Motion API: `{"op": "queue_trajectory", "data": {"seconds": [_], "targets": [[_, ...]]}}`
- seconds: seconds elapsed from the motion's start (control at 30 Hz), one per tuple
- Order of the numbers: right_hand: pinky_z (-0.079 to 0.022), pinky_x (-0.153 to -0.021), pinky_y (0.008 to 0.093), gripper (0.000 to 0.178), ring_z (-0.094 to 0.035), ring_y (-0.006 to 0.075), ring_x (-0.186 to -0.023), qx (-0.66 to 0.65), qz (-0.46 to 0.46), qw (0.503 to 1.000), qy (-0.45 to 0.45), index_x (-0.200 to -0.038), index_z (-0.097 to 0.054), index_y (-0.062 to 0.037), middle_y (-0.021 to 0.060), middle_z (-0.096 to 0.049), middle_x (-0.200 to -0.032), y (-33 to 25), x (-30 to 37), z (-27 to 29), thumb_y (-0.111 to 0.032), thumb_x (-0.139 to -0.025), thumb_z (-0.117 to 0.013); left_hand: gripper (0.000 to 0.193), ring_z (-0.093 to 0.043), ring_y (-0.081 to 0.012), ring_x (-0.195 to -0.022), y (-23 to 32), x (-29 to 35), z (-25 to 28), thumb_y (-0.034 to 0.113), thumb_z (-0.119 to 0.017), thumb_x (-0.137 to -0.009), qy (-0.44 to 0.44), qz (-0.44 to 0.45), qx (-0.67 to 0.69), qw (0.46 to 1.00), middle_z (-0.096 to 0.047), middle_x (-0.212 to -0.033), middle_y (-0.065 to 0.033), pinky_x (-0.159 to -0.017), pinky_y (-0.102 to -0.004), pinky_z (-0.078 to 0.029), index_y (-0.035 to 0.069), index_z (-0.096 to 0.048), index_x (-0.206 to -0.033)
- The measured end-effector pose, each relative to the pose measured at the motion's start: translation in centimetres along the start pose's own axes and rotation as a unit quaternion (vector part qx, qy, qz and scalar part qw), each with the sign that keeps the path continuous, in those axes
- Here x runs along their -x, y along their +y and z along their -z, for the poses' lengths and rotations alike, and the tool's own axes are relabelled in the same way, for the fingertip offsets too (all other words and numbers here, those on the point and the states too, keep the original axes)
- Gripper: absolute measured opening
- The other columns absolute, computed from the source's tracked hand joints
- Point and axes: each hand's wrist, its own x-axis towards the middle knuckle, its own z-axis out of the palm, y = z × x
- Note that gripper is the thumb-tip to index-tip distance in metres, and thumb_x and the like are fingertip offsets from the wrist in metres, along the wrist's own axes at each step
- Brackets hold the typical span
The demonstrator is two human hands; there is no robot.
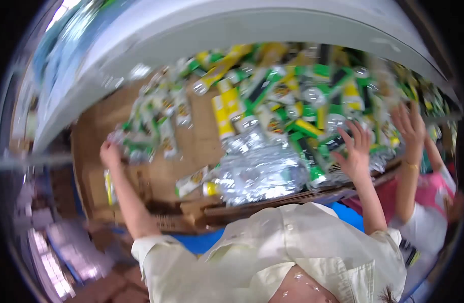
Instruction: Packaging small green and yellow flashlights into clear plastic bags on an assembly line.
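Observation:
My left hand [110,154] is at the left side of a cardboard-lined work surface, its fingers curled at the edge of a cluster of clear-wrapped, white and green packets [167,136]. Blur hides what exactly is between those fingers. Over the right part of a big heap, my right hand [357,154] is spread with fingers apart and holds nothing. The heap mixes green and yellow tube-like packs [264,91] with clear caps or ends. Close to my body lies a stack of shiny clear plastic wrappers [262,171].
A co-worker's hand [409,126] reaches over the heap at my right. The cardboard [196,144] shows between the left cluster and the heap. A pale curved panel [242,25] overhangs the far side. A lone yellow and green pack [109,187] lies near the left edge.

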Motion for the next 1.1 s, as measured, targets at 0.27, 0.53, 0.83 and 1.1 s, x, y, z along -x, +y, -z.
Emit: {"op": "queue_trajectory", "data": {"seconds": [0.27, 0.53, 0.83, 1.1], "targets": [[-0.047, -0.082, 0.0353, 0.083, -0.056, 0.0254, -0.096, -0.244, -0.475, 0.835, 0.135, -0.135, -0.032, -0.0031, 0.0163, -0.043, -0.130, 2.2, 1.0, -1.7, -0.027, -0.071, -0.078, 0.032, -0.062, -0.0123, -0.078, 28.1, 12.3, -11.4, 0.020, -0.059, -0.084, -0.400, -0.170, 0.328, 0.839, -0.065, -0.092, -0.0060, -0.070, -0.0247, -0.050, 0.001, -0.062, -0.109], [-0.041, -0.096, 0.0380, 0.084, -0.046, 0.0347, -0.119, -0.140, -0.331, 0.913, 0.195, -0.135, -0.034, -0.0013, 0.0207, -0.042, -0.131, 2.9, -3.3, -2.5, -0.030, -0.069, -0.078, 0.089, -0.059, -0.0257, -0.100, 49.7, 31.4, -14.0, 0.035, -0.074, -0.066, -0.384, -0.362, 0.215, 0.822, -0.060, -0.112, -0.0157, -0.086, -0.0345, -0.045, 0.001, -0.030, -0.136], [-0.038, -0.097, 0.0361, 0.077, -0.047, 0.0285, -0.115, -0.340, -0.217, 0.879, 0.254, -0.130, -0.036, 0.0003, 0.0161, -0.048, -0.122, 1.6, -5.7, -4.9, -0.015, -0.068, -0.079, 0.069, -0.059, -0.0196, -0.095, 41.6, 28.1, -15.0, 0.008, -0.068, -0.064, -0.600, -0.140, 0.405, 0.675, -0.061, -0.106, -0.0086, -0.084, -0.0328, -0.045, 0.000, -0.044, -0.128], [-0.033, -0.101, 0.0344, 0.083, -0.042, 0.0225, -0.118, -0.576, -0.364, 0.699, 0.218, -0.138, -0.029, -0.0020, 0.0130, -0.043, -0.128, 1.2, -6.7, -6.4, -0.016, -0.072, -0.077, 0.058, -0.057, -0.0169, -0.099, 40.3, 28.0, -13.0, 0.013, -0.075, -0.072, -0.694, -0.048, 0.367, 0.617, -0.059, -0.108, -0.0058, -0.090, -0.0322, -0.040, 0.004, -0.048, -0.122]]}}
